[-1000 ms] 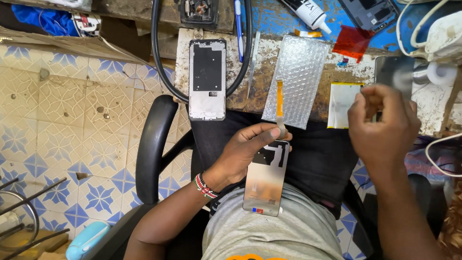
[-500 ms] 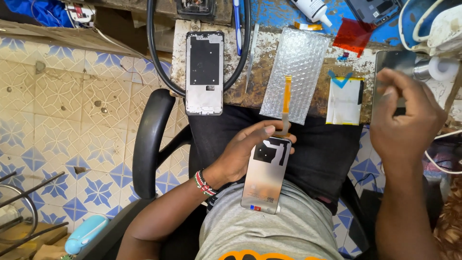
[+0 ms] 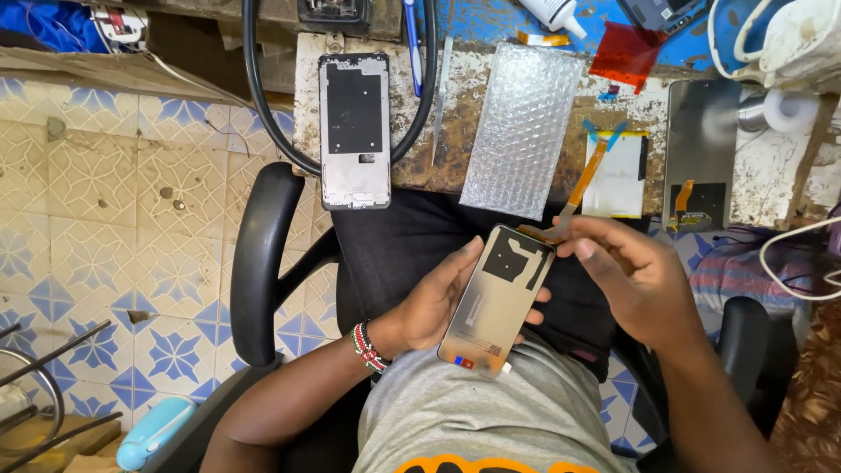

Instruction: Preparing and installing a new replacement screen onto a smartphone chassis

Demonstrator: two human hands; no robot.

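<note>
Cradling the phone screen panel (image 3: 496,300) over my lap, below the workbench's (image 3: 307,105) near edge, my left hand (image 3: 438,302) is clasping it back-up so my right hand (image 3: 635,276) is pinching its orange flex cable (image 3: 582,180) taut, clear of the bubble wrap (image 3: 521,127).

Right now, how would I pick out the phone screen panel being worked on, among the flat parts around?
Start at the worn workbench edge and drop to the lap. The tan rectangular screen panel rests there in the left hand, while the right hand pinches its orange ribbon cable. Unlike the grey phone frame, it is off the bench.
</note>
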